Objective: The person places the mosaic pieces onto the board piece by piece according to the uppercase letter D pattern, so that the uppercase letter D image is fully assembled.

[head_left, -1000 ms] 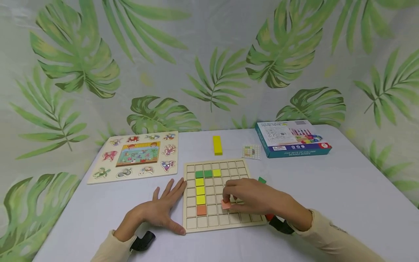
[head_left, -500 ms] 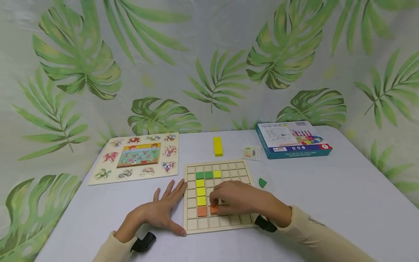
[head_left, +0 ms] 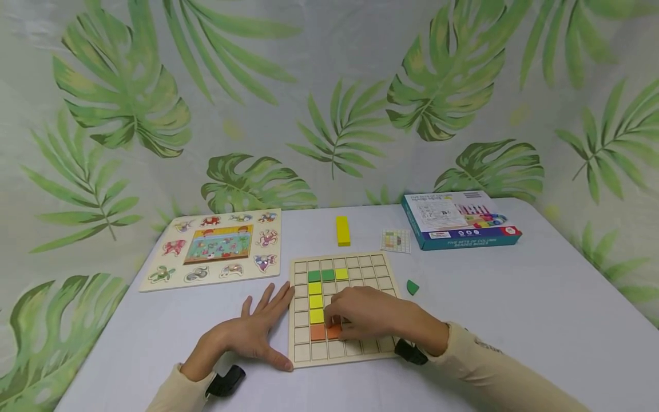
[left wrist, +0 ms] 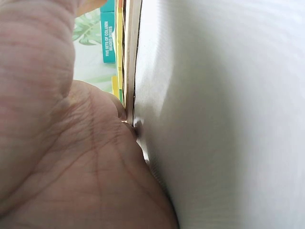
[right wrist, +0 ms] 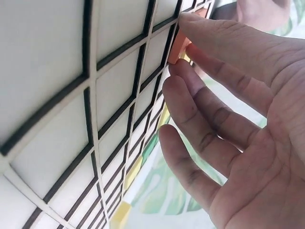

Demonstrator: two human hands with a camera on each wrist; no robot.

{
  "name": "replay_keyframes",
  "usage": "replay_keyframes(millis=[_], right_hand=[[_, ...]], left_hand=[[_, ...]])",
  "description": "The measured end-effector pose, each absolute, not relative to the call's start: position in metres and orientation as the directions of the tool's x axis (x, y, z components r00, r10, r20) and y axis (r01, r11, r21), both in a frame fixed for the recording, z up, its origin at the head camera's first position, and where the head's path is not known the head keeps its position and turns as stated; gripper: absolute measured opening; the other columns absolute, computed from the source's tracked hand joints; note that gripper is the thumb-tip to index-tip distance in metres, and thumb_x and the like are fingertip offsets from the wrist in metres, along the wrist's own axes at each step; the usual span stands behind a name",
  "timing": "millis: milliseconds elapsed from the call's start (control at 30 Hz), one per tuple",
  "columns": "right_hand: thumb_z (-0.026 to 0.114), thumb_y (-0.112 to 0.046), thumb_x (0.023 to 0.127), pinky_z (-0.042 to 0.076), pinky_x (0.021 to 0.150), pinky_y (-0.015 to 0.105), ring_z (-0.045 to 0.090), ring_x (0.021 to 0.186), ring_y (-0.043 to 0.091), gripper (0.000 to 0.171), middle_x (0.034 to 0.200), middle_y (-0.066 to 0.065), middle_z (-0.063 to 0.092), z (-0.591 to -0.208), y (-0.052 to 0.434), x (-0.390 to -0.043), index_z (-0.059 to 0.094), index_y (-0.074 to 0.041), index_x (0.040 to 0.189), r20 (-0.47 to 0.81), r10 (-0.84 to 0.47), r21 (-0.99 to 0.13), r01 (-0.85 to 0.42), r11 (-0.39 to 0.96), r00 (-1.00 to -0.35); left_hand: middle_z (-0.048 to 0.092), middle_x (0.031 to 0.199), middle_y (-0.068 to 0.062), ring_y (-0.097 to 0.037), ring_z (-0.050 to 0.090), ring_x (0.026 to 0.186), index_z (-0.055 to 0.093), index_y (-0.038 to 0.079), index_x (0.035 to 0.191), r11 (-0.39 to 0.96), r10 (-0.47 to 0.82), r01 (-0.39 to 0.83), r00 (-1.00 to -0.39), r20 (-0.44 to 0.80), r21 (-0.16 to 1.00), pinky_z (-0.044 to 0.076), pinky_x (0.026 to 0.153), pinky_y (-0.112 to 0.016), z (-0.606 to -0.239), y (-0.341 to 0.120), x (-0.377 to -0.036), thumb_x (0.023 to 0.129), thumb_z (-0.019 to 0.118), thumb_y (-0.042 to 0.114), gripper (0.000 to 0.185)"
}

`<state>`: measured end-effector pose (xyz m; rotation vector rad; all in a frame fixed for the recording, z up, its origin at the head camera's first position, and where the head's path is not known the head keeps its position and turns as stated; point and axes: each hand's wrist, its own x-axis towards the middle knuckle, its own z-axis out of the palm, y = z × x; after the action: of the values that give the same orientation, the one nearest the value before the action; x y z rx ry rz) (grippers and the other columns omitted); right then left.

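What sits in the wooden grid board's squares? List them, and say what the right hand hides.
On the wooden grid board: two green tiles, four yellow tiles, two orange tiles. The right hand touches the second orange tile and covers several squares; their contents cannot be seen.

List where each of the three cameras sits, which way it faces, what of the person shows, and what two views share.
Head: looks forward and down at the grid board on the table; both forearms, left hand, right hand show.
Left wrist: at table level along the board's edge; palm fills it.
Right wrist: close along the board's cells; fingers touch the orange tile.
Shared: head and right wrist both show that tile.
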<state>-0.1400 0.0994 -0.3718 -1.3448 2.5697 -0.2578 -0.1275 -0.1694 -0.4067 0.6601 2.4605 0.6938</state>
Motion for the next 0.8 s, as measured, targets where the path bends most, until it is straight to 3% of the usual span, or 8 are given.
replay_keyframes(millis=[800], right_hand=[[0.076, -0.028, 0.090, 0.048, 0.071, 0.018, 0.056, 0.076, 0.002, 0.009, 0.083, -0.014, 0.063, -0.3722, 0.0962, -0.1411, 0.072, -0.022, 0.096, -0.124, -0.808, -0.288, -0.759, 0.585, -0.576]], left_hand=[[-0.010, 0.170, -0.009, -0.040, -0.018, 0.153, -0.002, 0.011, 0.162, 0.748, 0.569, 0.324, -0.762, -0.309, 0.579, -0.013, 0.111, -0.074, -0.4029, -0.1688, -0.1260, 0.066, 0.089, 0.055, 0.139]])
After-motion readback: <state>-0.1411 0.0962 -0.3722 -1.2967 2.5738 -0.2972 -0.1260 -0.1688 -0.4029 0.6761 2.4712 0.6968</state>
